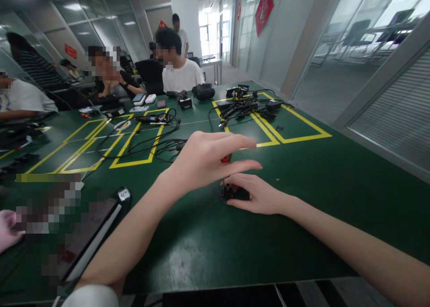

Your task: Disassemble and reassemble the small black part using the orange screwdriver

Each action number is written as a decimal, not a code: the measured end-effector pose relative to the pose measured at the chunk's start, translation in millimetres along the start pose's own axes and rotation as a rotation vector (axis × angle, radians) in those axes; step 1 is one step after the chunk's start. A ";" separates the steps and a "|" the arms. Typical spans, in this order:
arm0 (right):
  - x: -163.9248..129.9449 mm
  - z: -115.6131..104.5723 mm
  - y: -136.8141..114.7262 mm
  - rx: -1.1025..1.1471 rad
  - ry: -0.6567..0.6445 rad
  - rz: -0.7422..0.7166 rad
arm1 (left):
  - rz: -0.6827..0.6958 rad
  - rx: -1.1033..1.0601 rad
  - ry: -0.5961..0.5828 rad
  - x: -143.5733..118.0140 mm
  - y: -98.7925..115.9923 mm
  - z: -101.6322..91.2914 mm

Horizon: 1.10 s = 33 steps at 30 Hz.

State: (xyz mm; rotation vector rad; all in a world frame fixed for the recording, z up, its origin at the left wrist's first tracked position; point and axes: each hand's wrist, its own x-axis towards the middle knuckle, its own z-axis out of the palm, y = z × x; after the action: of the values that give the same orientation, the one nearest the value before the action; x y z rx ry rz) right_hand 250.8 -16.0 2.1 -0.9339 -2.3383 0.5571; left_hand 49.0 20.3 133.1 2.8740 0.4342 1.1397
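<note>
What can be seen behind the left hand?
Behind the left hand, part of a red object shows, and black cables lie farther back on the table. The hand covers the rest of the red object; its full shape is hidden.

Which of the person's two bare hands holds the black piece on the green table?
The right hand: it sits lower, closed around the black piece, while the left hand is raised higher, at the red handle.

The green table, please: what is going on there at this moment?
The left hand is at what looks like a red-handled screwdriver, its grip partly hidden, above a small black part. The right hand holds that part on the green table. Farther back, black cables lie heaped across yellow lines.
</note>
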 end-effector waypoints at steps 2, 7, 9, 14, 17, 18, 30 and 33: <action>-0.3 -0.1 1.0 0.005 0.007 -0.024 | 0.033 0.134 0.033 -0.8 1.3 0.8; 0.7 -0.2 2.1 -0.020 0.018 -0.083 | -0.028 0.260 -0.126 2.7 10.1 -8.3; 1.3 -0.8 1.1 -0.024 0.011 -0.075 | -0.041 0.229 -0.222 4.4 13.3 -11.9; 2.2 -3.5 -2.6 -0.027 -0.034 -0.021 | -0.076 0.225 -0.296 2.4 14.4 -10.9; 1.9 -3.6 -2.3 -0.031 -0.052 -0.009 | -0.107 0.213 -0.293 0.6 13.3 -10.2; 1.6 -3.2 -1.6 -0.034 -0.050 -0.014 | -0.114 0.205 -0.293 0.6 13.3 -11.0; 0.2 0.2 4.1 -0.040 -0.032 -0.008 | -0.064 0.175 -0.297 0.4 16.1 -13.7; -0.4 0.5 4.5 -0.027 -0.019 -0.004 | -0.039 0.165 -0.316 1.3 17.2 -15.4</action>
State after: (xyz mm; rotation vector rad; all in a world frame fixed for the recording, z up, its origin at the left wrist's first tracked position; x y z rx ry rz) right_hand 253.0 -13.3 -0.9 -0.9398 -2.3695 0.5358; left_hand 43.8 2.8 147.3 3.0932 0.5897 0.6529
